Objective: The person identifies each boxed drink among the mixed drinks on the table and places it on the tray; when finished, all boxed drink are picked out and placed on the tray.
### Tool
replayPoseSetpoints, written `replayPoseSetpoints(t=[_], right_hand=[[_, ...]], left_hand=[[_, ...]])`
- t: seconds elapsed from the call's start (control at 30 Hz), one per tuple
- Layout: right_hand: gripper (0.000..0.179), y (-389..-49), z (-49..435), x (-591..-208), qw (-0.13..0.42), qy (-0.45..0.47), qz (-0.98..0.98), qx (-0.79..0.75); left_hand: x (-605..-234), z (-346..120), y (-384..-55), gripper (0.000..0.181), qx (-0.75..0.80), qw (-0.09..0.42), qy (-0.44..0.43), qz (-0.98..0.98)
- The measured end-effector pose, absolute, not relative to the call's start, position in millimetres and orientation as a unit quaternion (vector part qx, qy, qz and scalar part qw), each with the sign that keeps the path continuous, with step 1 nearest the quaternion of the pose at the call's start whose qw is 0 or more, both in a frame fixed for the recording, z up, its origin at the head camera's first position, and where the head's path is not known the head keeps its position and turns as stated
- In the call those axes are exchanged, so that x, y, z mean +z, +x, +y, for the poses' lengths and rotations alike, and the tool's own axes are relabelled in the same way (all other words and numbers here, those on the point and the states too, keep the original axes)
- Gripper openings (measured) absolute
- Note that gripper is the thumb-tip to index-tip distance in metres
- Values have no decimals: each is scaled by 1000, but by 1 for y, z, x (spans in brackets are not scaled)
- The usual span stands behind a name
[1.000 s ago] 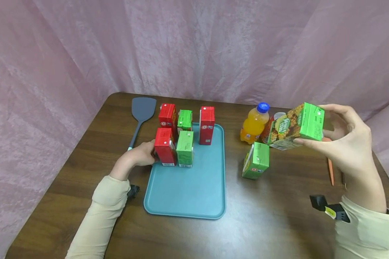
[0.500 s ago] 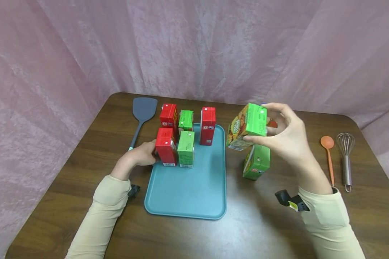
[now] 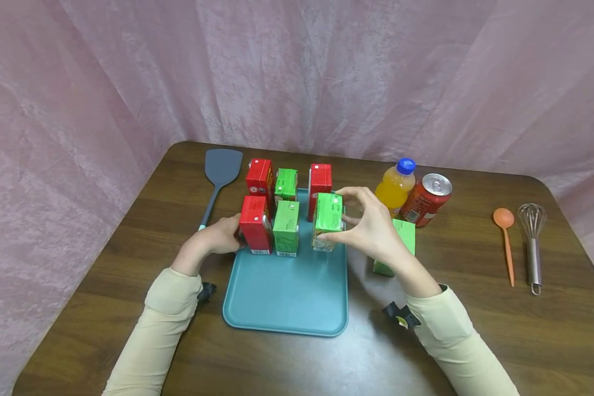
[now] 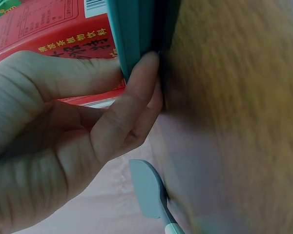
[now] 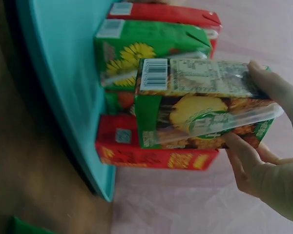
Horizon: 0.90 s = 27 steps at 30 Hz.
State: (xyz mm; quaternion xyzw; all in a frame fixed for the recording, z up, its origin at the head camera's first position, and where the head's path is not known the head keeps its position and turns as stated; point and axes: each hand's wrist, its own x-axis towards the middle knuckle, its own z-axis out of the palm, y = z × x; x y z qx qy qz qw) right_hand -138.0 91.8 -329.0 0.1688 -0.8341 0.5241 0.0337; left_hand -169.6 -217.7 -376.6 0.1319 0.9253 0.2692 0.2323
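My left hand pinches the left rim of a blue tray; in the left wrist view the thumb lies inside the rim and the fingers outside. My right hand grips a green juice box with a pineapple picture and a straw on its side. It is held over the tray's right part, its base apart from the tray floor in the right wrist view. Left of it stand a light green drink box and a red drink box, upright, the red one beside my left fingers.
Behind them on the tray are a red box, a green box and another red box. Right of the tray stand a green box, an orange drink bottle and a red can. A spatula, spoon and whisk lie farther out.
My right hand has carried the pineapple juice box leftward from above the table's right side to over the tray and turned it more upright. My left hand has stayed at the tray's rim.
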Motion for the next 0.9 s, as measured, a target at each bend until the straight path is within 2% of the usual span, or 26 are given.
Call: replayPoseSetpoints(t=[0.17,0.33,0.57,0.73,0.83,0.9], right_hand=[[79,-138,84,-339,-11,147,-855,497],[78,-140,80,-348,-33,141,-861,487],[81,-141,80,-355,-42,131,-861,489],[93,-136,82,-352,-52,168,-871,458],[95,-131,88,-346,-43,192,-874,444],[91,-127,93,-340,-21,202,-872,445]], left_hand=[[-377,-219,-170,47,270,233,133,925],[-378,-219,-170,46,273,229,135,924],[-377,-218,-170,46,272,227,135,925],[-379,-219,-171,47,272,228,132,926],[-380,-220,-171,47,271,230,131,926],[-380,-220,-171,47,272,230,134,925]])
